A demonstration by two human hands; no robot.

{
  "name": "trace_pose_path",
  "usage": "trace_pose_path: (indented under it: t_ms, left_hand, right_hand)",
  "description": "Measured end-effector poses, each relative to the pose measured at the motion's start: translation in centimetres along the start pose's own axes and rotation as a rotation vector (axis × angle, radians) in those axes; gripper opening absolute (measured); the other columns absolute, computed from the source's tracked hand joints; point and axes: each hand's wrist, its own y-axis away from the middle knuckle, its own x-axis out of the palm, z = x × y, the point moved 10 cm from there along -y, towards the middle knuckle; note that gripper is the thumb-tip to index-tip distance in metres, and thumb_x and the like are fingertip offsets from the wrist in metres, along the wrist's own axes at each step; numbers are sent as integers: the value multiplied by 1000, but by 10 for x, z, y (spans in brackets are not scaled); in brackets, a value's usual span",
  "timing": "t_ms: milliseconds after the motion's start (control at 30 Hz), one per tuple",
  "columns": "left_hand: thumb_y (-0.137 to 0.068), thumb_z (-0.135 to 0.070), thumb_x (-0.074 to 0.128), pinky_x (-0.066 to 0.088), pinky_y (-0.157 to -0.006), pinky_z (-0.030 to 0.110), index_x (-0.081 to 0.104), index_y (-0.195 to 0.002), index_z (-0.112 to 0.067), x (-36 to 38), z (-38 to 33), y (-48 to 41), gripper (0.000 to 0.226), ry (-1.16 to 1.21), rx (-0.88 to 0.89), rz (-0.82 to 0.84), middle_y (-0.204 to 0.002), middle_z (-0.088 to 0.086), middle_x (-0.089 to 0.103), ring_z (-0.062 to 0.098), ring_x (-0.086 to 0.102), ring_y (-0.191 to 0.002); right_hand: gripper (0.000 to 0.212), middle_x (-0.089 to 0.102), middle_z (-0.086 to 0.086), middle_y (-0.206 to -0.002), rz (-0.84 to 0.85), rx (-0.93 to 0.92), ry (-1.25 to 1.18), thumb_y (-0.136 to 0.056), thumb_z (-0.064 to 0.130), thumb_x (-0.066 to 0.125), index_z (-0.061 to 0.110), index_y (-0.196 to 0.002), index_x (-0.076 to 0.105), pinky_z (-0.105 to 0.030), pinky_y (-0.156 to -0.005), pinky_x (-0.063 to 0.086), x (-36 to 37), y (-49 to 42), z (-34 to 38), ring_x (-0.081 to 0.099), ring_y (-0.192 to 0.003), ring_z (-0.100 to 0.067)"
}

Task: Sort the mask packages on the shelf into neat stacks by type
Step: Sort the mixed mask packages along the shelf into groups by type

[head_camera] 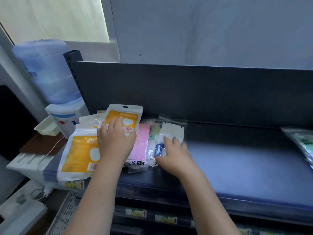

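Several yellow-and-white KN95 packages lie at the left of the dark shelf [237, 160]; the front one [79, 155] overhangs the edge, another [124, 116] leans at the back. My left hand [115, 138] rests flat with straight fingers across the yellow packages and the pink mask package [140, 145]. A clear package with a white mask and blue print [171, 133] lies right of the pink one. My right hand [174, 153] lies on its lower part, fingers spread. A green mask package [303, 141] sits at the far right.
A water dispenser [64, 116] with a blue bottle [45, 70] stands left of the shelf, with a white tray [45, 128] beside it. A dark back panel [186, 89] rises behind the shelf. Price labels [135, 212] line the lower shelf edge. A grey crate [66, 216] sits below left.
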Motion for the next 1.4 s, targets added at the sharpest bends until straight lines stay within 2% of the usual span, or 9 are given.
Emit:
trace_pose_path:
  t_ms: [133, 233, 567, 700, 833, 933, 1100, 1267, 1400]
  left_hand:
    - [-88, -59, 64, 23, -124, 55, 45, -147, -14, 10, 19, -24, 76, -48, -48, 84, -158, 14, 45, 39, 30, -150]
    - [-82, -67, 67, 27, -123, 53, 35, -153, -14, 25, 25, -34, 94, -80, -92, 195, -161, 19, 39, 41, 35, -148]
    - [-73, -86, 60, 28, -121, 55, 42, -150, -20, 43, 13, -38, 103, -245, 17, 243, -155, 11, 48, 40, 37, -144]
    - [-74, -95, 44, 25, -118, 66, 54, -143, -26, 47, 2, -35, 98, -309, 96, 240, -157, 4, 47, 35, 30, -148]
    - [-78, -97, 28, 11, -118, 75, 62, -131, -41, 52, -5, -31, 84, -212, 110, 304, -155, 2, 49, 34, 27, -150]
    - [-77, -97, 34, 2, -119, 76, 53, -139, -46, 55, 0, -36, 82, -123, 63, 319, -162, 6, 41, 35, 22, -155]
    - [-71, -91, 59, -1, -123, 70, 26, -160, -30, 55, 0, -35, 113, -98, 9, 337, -166, 5, 37, 32, 23, -157]
    - [-67, -61, 86, 1, -126, 58, 34, -155, -32, 42, 12, -42, 106, 196, -94, 180, -143, 0, 60, 29, 44, -144]
    - [-78, -37, 88, 24, -122, 51, 52, -147, -28, 38, 23, -44, 78, 475, -150, 124, -87, -19, 67, 16, 61, -105]
  right_hand:
    - [104, 1, -4, -175, 79, 50, -53, -82, 33, 61, 34, -165, -1, -53, -127, 17, 5, -6, 1, -1, -160, -41]
    - [113, -9, 2, -176, 146, 44, 2, -78, 39, 70, 38, -165, -2, -50, -129, 16, 8, -7, -3, -8, -161, -32]
    - [63, 52, 6, -136, -63, -35, -166, -75, 29, 78, 33, -135, 58, -38, -103, 48, -19, -7, -16, 49, -128, -16]
    - [49, 61, 22, -132, -127, 13, -505, -85, 30, 74, 39, -133, 66, -24, -97, 47, -24, -7, -34, 59, -121, -3]
    - [30, 74, 18, -122, -288, -23, -811, -95, 37, 60, 37, -122, 74, -31, -100, 50, -34, -7, -33, 65, -121, -4]
    - [29, 77, 9, -118, -511, -57, -963, -99, 27, 55, 21, -118, 76, -32, -103, 53, -57, 1, -32, 69, -115, -9]
    - [29, 75, -3, -91, -614, 11, -1434, -105, 10, 45, 16, -99, 72, -36, -74, 57, -70, 11, -47, 72, -87, -23]
    - [29, 78, -13, -113, -587, 106, -1643, -104, 16, 46, 14, -117, 72, -40, -79, 63, -49, 6, -54, 76, -98, -27]
    - [32, 79, -11, -113, -559, 137, -1771, -104, 17, 44, 12, -119, 71, -33, -67, 63, -41, 5, -55, 79, -97, -25]
